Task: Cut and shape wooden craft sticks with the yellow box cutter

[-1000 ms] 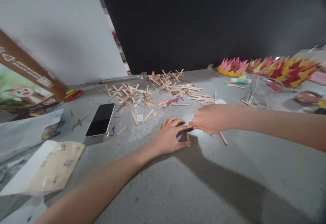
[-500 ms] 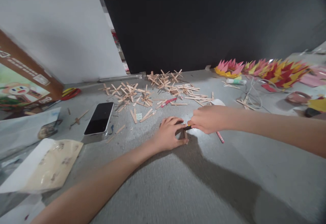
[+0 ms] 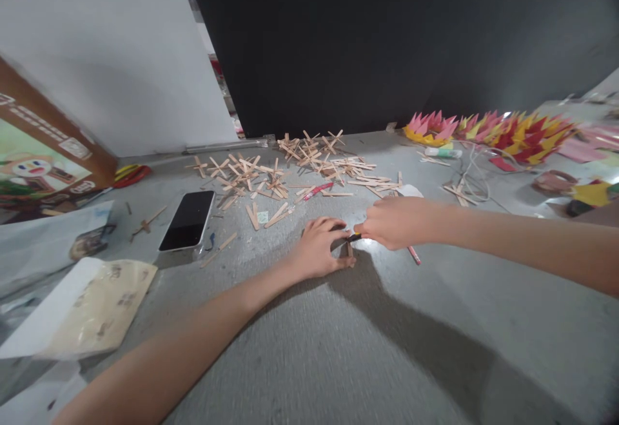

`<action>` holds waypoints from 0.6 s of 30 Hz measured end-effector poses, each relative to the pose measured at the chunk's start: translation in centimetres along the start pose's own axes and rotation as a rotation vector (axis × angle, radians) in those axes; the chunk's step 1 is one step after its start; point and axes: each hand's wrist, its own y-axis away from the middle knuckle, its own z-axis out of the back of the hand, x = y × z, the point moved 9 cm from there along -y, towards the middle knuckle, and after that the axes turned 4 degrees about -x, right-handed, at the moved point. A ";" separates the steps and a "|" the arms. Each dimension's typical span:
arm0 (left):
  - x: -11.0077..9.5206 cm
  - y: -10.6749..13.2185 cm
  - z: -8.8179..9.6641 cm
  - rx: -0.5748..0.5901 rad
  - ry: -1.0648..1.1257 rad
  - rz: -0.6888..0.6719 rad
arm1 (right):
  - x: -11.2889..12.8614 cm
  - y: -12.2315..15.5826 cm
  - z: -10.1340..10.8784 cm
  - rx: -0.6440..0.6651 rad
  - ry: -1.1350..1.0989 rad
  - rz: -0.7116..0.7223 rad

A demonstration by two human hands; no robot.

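"What containers do you have, starting on the left?"

"Through my head camera, a brown carton [image 3: 53, 160] stands far left of the left fingers, a cartoon printed on its side; I can't see into it. Nearer me, well left of those fingers, lies a packet [image 3: 109, 309] with a beige, dark-marked sheet under clear film. A phone [image 3: 188, 220] lies between it and the heap of wooden sticks [image 3: 249, 170], which spreads beyond the fingers, many crossed like stars."

"And the hands?"

"My left hand [image 3: 320, 247] has thumb and forefinger curved apart, a short stick [image 3: 351, 250] pinned between their tips, just above the grey tabletop [image 3: 290, 360] or on it; I can't tell which. Just right of it, my right hand [image 3: 389, 222] is curled tightly round a black-and-yellow tool [image 3: 355, 237], its end reaching the gap between the left fingertips. The tip is too small to make out."

"Further right?"

"A red pencil [image 3: 414, 256] pokes out just below the right hand. Beyond those fingers lies a white-and-green tube [image 3: 442, 153], contents hidden, then pointed paper crowns [image 3: 527, 136] behind it and a tape roll [image 3: 554, 182] far right."
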 end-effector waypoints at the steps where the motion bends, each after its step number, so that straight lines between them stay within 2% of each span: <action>1: 0.0 0.0 0.0 -0.001 -0.002 0.000 | 0.0 0.0 0.0 -0.002 0.006 0.009; 10: 0.0 0.0 0.0 -0.006 -0.027 -0.022 | -0.2 0.9 0.6 0.052 -0.128 -0.159; 15: -1.0 0.2 0.6 -0.034 -0.130 -0.093 | -1.6 2.3 3.1 -0.088 -0.102 -0.221; 18: -2.3 0.5 0.7 -0.022 -0.257 -0.161 | -2.8 3.4 3.1 -0.086 -0.135 -0.322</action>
